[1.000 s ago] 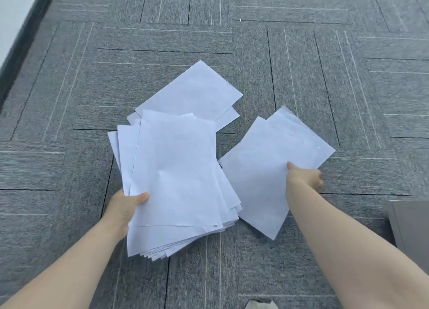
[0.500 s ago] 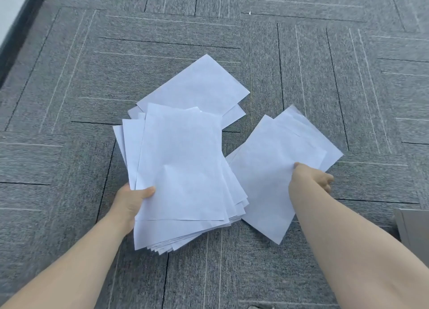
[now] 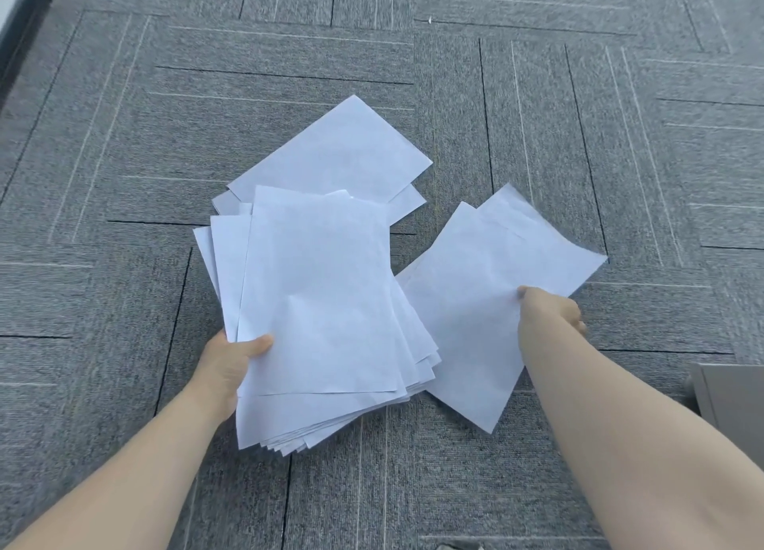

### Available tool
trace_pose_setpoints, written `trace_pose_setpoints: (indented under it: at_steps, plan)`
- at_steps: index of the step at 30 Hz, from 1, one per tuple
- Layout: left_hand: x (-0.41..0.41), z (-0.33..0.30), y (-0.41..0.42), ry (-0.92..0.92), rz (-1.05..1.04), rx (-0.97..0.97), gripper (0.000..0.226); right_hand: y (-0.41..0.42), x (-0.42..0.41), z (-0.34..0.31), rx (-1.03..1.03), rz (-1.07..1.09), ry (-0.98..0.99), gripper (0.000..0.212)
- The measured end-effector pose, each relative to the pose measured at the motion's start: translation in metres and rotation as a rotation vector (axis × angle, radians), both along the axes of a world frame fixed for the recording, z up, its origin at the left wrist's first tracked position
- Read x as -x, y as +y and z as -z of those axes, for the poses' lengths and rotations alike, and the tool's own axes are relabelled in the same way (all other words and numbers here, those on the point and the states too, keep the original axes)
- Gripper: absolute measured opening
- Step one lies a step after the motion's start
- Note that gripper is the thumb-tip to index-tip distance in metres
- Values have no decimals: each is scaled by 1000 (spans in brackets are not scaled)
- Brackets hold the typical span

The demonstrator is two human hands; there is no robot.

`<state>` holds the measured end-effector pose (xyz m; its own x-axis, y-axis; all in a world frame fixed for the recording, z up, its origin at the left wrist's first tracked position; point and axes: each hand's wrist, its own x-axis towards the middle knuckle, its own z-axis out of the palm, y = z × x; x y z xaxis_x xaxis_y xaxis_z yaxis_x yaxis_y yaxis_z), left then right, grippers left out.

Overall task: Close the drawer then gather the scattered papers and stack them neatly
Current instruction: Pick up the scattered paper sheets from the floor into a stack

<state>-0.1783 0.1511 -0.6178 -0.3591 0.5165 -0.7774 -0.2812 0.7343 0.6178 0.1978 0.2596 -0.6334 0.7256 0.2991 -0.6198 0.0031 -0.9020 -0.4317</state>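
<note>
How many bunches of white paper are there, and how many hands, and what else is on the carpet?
Bunches of white paper: 3, namely the big fanned stack in the left hand's grip, the few sheets in the right hand's grip, and the loose sheets on the carpet behind the stack
Hands: 2, left hand, right hand
Grey furniture corner: 1
Total: 6

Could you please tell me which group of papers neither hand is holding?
The sheets farthest away, flat on the carpet; the left hand grips the thick stack, the right hand the small bunch.
</note>
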Motion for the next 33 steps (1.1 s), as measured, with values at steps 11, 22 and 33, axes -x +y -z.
trace_pose_setpoints:
  at_steps: [11, 22, 33]
  plan:
    - [26, -12, -14, -49, -103, -44, 37, 33, 75, -52, -690, -303, -216, 8]
    - [57, -19, -31, -93, -270, -91, 38, 80, 151, -38, -498, -283, 253, 24]
    - [65, -13, -46, -139, -396, -117, 35, 98, 189, -16, -400, -112, 286, 10]
